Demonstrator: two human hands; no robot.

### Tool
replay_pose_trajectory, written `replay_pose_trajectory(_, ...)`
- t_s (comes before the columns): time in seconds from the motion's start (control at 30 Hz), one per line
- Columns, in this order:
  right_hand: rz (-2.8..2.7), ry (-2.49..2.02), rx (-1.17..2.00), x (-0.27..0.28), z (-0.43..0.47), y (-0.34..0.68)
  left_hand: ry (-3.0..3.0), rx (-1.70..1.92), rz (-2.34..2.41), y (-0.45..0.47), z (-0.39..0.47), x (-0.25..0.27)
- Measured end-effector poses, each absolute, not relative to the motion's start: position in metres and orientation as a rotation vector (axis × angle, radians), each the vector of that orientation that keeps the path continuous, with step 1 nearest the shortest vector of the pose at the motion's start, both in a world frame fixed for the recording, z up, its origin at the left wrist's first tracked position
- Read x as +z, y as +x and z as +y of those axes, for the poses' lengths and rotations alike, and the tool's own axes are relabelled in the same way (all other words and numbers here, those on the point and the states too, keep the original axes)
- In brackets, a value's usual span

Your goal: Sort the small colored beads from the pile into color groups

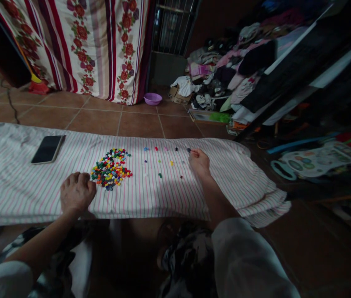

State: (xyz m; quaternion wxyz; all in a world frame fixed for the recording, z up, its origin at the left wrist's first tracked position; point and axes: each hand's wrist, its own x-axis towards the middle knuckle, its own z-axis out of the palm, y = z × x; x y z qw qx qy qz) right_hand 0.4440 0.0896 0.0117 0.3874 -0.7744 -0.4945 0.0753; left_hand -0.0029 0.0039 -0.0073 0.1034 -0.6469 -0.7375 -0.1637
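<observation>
Small coloured blocks lie in a pile [110, 167] on a striped cloth [132, 207]. My left hand [77, 192] rests on the cloth at the pile's left edge, its fingers curled under and the palm hidden. Farther right, my right hand [200, 161] pinches at a small dark grey block [189, 150] at the end of the back row. Sorted by colour, tiny groups stand in loose rows between the pile and that hand: blue [146, 149], red [156, 148], pink [165, 148], black [176, 149], yellow [172, 163], dark green [160, 175] and brown [181, 177] among them.
A dark-screened phone [48, 149] lies on the cloth at left. Beyond the cloth are a tiled floor [101, 120], a floral curtain [101, 49], a purple basin [152, 99] and a heap of clothes [221, 74]. A patterned board [321, 159] is at right.
</observation>
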Motion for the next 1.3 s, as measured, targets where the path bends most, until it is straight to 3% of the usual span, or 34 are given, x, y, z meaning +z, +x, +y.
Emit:
replay_pose_trajectory(0.4,-1.836,-1.272,0.690,0.007,0.016,0.264,-1.885,-0.482,-2.186,-0.005,0.006,-0.011)
replay_pose_trajectory(0.73,-2.054,-1.598,0.450,-0.015,0.032,0.223,-1.871,-0.527,-2.206,-0.006,0.006,-0.014)
replay_pose_trajectory(1.3,-2.160,-1.739,0.509,0.003,0.031,0.214,-1.904,-0.559,-2.232,-0.005,0.006,-0.010)
